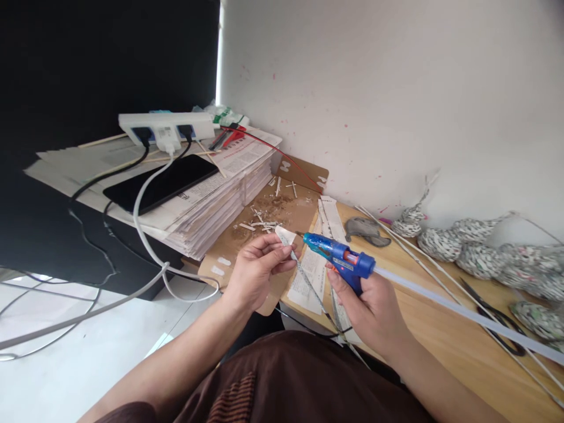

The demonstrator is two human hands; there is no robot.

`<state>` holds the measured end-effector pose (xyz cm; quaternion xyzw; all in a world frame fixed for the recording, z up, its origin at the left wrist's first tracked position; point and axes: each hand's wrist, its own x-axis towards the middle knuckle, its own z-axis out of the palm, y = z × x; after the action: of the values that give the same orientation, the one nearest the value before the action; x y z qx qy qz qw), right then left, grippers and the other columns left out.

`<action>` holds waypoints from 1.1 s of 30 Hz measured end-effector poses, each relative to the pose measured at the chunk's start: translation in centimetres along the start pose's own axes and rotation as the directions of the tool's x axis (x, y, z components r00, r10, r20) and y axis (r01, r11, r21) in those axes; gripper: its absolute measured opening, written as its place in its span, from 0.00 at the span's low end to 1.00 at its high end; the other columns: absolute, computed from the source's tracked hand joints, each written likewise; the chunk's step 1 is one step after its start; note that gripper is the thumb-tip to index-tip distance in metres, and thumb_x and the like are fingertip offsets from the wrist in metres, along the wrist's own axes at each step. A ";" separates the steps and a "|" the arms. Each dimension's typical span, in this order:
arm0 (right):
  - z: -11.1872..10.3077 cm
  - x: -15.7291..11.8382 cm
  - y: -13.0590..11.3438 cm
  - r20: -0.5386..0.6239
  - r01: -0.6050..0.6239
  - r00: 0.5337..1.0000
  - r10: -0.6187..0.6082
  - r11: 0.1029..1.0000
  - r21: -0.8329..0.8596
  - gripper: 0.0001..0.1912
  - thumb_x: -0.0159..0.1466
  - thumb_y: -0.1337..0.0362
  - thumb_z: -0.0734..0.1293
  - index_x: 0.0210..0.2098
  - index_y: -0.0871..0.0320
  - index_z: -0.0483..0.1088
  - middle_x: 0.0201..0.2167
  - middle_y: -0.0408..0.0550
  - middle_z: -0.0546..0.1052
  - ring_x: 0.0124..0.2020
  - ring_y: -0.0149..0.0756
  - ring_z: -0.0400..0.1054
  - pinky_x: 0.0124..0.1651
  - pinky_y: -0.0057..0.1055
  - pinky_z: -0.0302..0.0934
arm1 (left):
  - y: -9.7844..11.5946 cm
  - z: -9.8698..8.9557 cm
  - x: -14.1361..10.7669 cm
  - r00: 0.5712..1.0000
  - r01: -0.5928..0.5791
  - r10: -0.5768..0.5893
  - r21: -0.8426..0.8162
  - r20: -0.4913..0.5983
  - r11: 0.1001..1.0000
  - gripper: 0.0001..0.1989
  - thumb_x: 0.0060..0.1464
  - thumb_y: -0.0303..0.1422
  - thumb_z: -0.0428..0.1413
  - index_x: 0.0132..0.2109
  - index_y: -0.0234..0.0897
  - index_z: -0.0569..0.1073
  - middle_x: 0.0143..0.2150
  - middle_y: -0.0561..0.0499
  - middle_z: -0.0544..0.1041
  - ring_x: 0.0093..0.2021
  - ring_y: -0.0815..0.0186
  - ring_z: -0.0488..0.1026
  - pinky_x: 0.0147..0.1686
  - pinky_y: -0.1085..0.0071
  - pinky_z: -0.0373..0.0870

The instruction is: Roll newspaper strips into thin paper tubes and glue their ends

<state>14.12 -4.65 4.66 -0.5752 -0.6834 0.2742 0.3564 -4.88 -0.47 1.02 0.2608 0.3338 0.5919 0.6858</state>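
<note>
My right hand (370,311) is wrapped round the grip of a blue hot glue gun (339,255), whose nozzle points left. A long, clear glue stick (449,302) sticks out of the gun's back end. Between thumb and fingers, my left hand (259,267) pinches a thin rolled newspaper strip (308,283) with a loose white paper end (285,235). The nozzle tip is close to that paper end; whether they touch I cannot tell. Below the hands, flat newspaper strips (306,282) lie on the wooden table.
A newspaper stack (220,200) at the left carries a power strip (167,128), a phone (161,183) and red-handled cutters (233,136). Paper scraps litter the cardboard (282,205). Woven paper shapes (440,244), scissors (493,317) and a grey cloth-like piece (365,231) lie on the right. White cables (145,235) hang at left.
</note>
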 end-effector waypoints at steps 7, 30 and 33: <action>2.0 4.1 1.2 0.248 -0.409 0.912 0.326 0.710 0.573 0.21 0.61 0.43 0.61 0.34 0.56 0.61 0.23 0.43 0.71 0.23 0.34 0.69 0.20 0.26 0.56 | 0.6 -0.6 -0.6 1.000 0.002 -0.002 0.000 -0.003 1.000 0.12 0.43 0.28 0.66 0.37 0.34 0.73 0.36 0.47 0.80 0.37 0.64 0.79 0.34 0.74 0.77; 7.0 15.6 3.1 0.127 -0.115 0.968 0.215 0.835 -0.539 0.37 0.64 0.39 0.49 0.28 0.62 0.74 0.33 0.67 0.77 0.42 0.54 0.72 0.42 0.39 0.61 | 1.9 -1.8 -1.0 0.997 0.068 -0.068 0.005 -0.020 0.998 0.12 0.42 0.28 0.67 0.33 0.31 0.73 0.35 0.46 0.80 0.37 0.64 0.79 0.36 0.75 0.77; 5.5 11.9 2.1 0.211 -0.045 0.969 0.132 0.927 -0.373 0.32 0.64 0.40 0.52 0.25 0.59 0.72 0.30 0.60 0.78 0.37 0.47 0.73 0.39 0.36 0.62 | 1.9 -1.8 -0.7 0.998 0.061 -0.061 -0.003 -0.022 0.998 0.11 0.42 0.28 0.67 0.33 0.32 0.72 0.35 0.46 0.80 0.37 0.64 0.79 0.35 0.75 0.77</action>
<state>9.88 7.60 1.79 -0.6259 -0.7324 0.2235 0.1479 -7.52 -0.93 1.42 0.2430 0.3484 0.5739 0.7001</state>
